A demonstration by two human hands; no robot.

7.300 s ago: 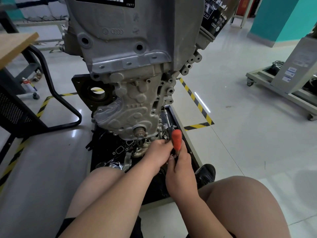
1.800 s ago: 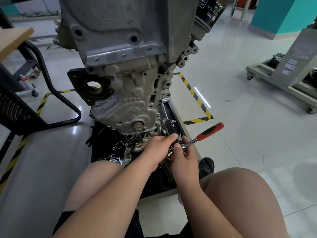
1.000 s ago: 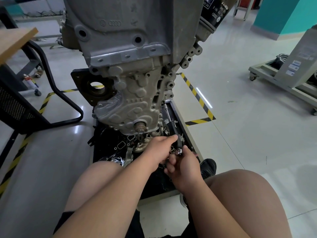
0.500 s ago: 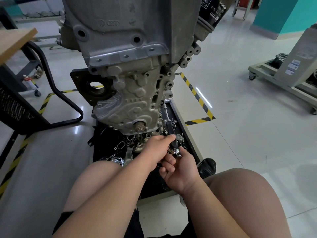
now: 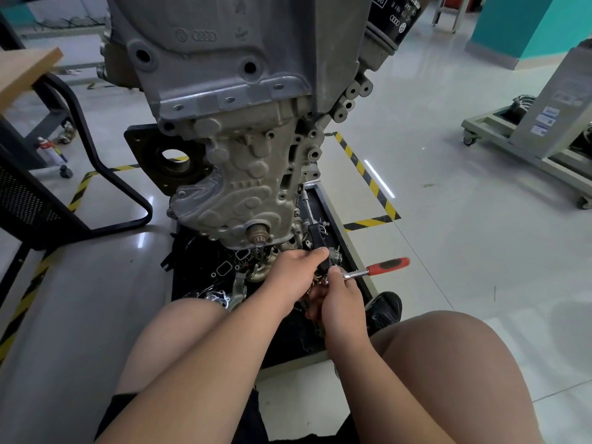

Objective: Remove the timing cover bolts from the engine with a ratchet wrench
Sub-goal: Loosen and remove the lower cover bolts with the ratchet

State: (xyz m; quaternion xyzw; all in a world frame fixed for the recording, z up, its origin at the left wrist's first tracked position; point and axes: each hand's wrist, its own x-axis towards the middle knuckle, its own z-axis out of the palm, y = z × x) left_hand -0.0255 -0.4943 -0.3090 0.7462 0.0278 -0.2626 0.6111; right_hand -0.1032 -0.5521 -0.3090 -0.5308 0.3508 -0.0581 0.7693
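At the far left a wooden bench (image 5: 28,72) edge juts in, with a black tube-frame chair (image 5: 105,174) below it and yellow-black floor tape (image 5: 80,190) running under the frame. Right of these the engine (image 5: 240,75) stands upright over a black tray (image 5: 192,270) on the floor, and the tray holds loose gaskets and metal parts. The pale timing cover (image 5: 243,193) fills the engine's lower front, and the splined crankshaft end (image 5: 258,235) pokes out near its bottom edge.

Just below and right of the shaft the left grip (image 5: 296,272) reaches in with its back to the camera. Its fingers curl down at the engine's lower right corner and the forefinger lies against a black part there. Whether it closes on anything cannot be told, as the palm side is hidden.

Touching it on the right, the right grip (image 5: 341,299) is clamped on the ratchet wrench (image 5: 374,271), thumb and fingers pinching the metal head end. The wrench lies almost level. Its chrome shank and red handle stick out rightward past the grip, free of any hold, over the tray's right rim. The wrench head sits tucked between the two grips, so the bolt it meets is hidden.

A black shoe (image 5: 384,309) rests beside the tray under the handle. Higher up, a black oil filter (image 5: 394,20) hangs off the engine's right side. Well apart at the far right stands a grey wheeled trolley (image 5: 528,149).
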